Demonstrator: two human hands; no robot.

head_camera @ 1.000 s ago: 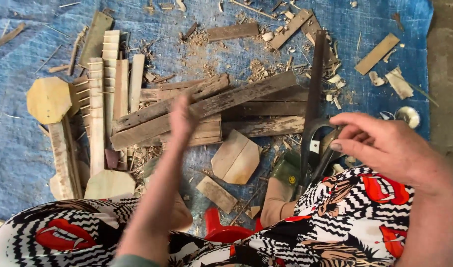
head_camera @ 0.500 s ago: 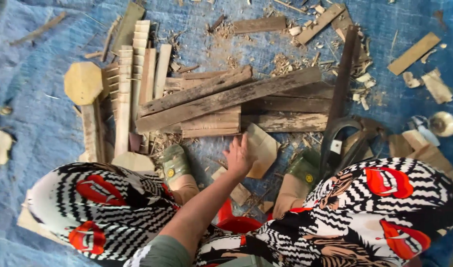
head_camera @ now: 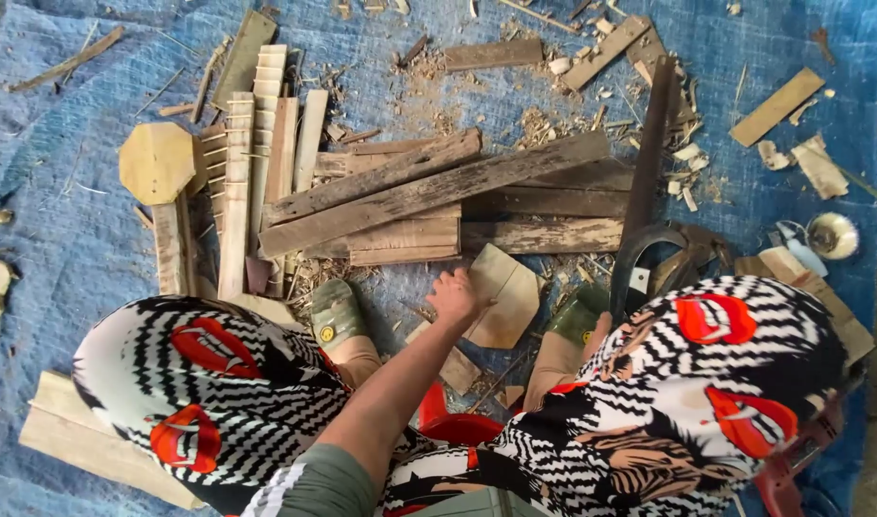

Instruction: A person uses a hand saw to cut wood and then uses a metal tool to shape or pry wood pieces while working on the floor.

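A flat, pale wooden piece point(head_camera: 504, 295) cut to a many-sided shape lies on the blue tarp point(head_camera: 65, 258) between the person's two green sandals, just short of the plank pile. The left hand point(head_camera: 455, 295) reaches down to it with fingers curled over its near-left edge, gripping it; how tight the grip is cannot be made out. The right hand is out of sight. Just beyond lie weathered planks point(head_camera: 429, 191) stacked crosswise, with a long dark blade point(head_camera: 646, 153) at their right and an octagonal wooden piece point(head_camera: 157, 163) far left.
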